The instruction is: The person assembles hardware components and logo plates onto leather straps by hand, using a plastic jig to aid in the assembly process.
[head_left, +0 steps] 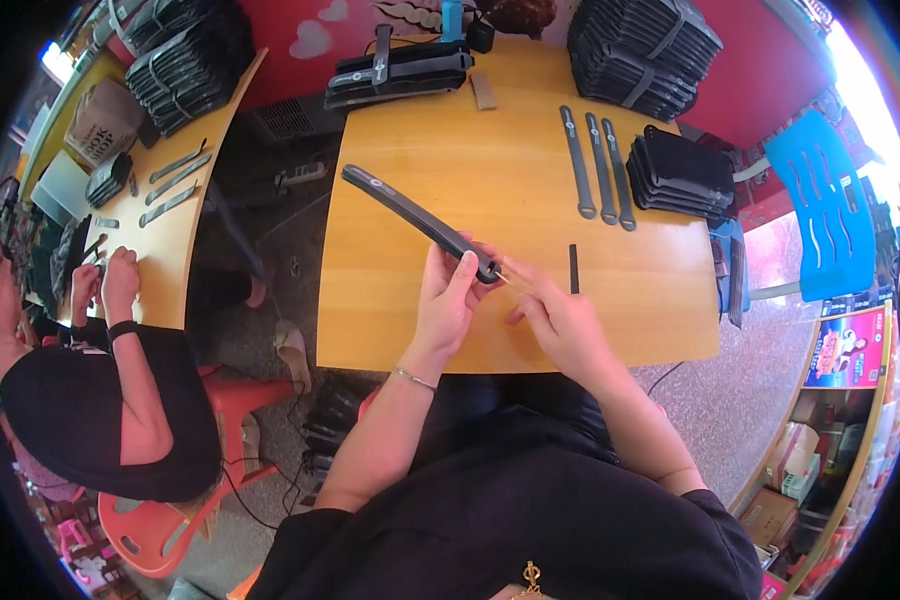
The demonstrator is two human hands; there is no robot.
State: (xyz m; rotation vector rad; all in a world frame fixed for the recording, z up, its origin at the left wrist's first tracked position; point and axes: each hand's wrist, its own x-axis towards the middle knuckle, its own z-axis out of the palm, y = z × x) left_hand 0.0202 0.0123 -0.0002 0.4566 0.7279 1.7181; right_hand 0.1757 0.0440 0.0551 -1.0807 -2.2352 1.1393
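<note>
So the strap (400, 205) is up off the table (420, 330), over its near edge, slanting from the far left down to the fingers. The left hand (442, 300) is clamped on it near its lower end, thumb pressed across the top and fingers tucked underneath. My guess is that grip keeps the end steady and facing the right hand (562, 318), with the long part sticking out of the way.

The right hand's fingertips sit right at that end, by a thin pale bit (503, 277). Can't tell if they're pinching it or just touching it, it's too small.

Three loose straps (597, 170) lie side by side to the right, probably so they're easy to grab. A short black strip (574, 268) lies just past the right hand, and a black stack (680, 172) sits beyond the straps.

Looks-wise: long, skinny, dark grey with darker edges, slightly bowed, rounded tip, pale round mark near the far end. The near end looks blacker and thicker, with a small opening.
</note>
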